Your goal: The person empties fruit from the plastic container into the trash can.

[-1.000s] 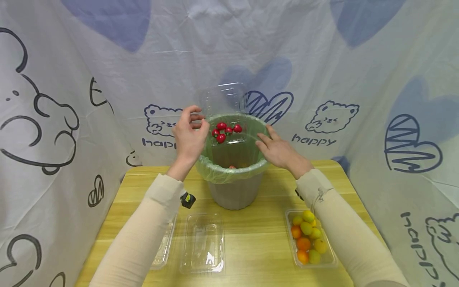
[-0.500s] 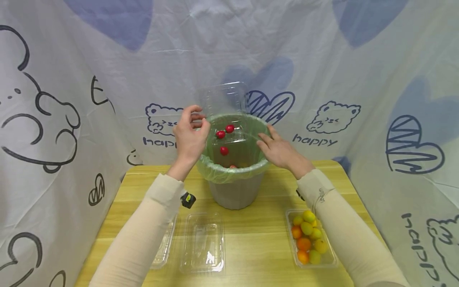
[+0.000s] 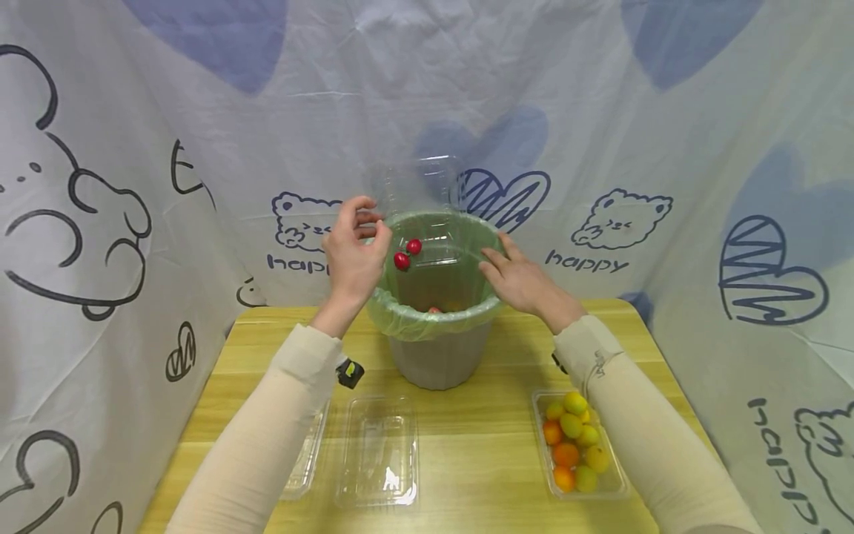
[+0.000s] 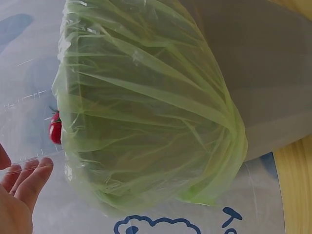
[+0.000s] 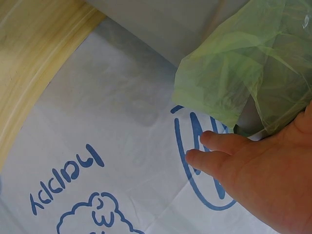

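My left hand (image 3: 356, 248) pinches the edge of a clear plastic clamshell box (image 3: 440, 252), tipped over the mouth of a bin (image 3: 437, 356) lined with a green bag (image 3: 427, 326). The box's lid (image 3: 423, 178) stands up at the back. Two red cherry tomatoes (image 3: 408, 254) show at the box; one tomato (image 4: 55, 128) is also visible in the left wrist view, beside the bag. My right hand (image 3: 523, 282) grips the bin's right rim, with two fingers (image 5: 214, 163) down the outside in the right wrist view.
Clear empty trays (image 3: 380, 452) lie at the front left, one partly behind the left sleeve (image 3: 267, 430). A tray of yellow and orange fruit (image 3: 570, 441) stands front right on the wooden table (image 3: 474, 445). A printed curtain (image 3: 567, 148) surrounds the back and sides.
Several tomatoes have left the box and dropped into the bin; five showed earlier, two show now. Both hands stay in place.
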The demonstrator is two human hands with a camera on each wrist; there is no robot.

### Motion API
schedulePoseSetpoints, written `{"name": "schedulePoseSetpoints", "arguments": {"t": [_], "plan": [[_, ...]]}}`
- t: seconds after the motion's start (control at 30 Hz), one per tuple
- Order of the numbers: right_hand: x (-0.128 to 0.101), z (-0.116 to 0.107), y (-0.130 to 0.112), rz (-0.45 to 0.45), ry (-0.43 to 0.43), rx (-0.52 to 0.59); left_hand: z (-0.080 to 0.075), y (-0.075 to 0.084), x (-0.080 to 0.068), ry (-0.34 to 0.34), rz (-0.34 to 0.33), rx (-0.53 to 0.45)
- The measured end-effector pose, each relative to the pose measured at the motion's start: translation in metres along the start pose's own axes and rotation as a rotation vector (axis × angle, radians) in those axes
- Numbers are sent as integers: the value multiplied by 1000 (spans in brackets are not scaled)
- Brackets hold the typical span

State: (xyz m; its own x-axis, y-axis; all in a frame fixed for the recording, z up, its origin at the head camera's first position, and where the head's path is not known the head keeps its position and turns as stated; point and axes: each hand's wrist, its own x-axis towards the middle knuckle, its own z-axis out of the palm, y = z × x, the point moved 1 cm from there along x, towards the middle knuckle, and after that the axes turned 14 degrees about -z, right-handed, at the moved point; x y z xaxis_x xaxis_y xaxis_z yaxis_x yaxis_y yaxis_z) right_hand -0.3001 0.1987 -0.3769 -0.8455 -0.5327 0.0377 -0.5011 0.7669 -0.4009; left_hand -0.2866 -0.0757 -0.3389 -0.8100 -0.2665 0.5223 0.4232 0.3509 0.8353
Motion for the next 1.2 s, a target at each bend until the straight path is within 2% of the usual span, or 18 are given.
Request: {"name": "schedulePoseSetpoints", "arguments": {"t": [0.73, 0.97, 1.2], "plan": [[0, 0, 0, 5, -4, 4, -2, -1, -2, -23, 31, 9], [-1, -1, -1, 3, -3, 15, -6, 2, -3, -65, -19, 56], [-1, -2, -2, 8, -19, 22, -11, 15, -8, -132, -79, 22]]}}
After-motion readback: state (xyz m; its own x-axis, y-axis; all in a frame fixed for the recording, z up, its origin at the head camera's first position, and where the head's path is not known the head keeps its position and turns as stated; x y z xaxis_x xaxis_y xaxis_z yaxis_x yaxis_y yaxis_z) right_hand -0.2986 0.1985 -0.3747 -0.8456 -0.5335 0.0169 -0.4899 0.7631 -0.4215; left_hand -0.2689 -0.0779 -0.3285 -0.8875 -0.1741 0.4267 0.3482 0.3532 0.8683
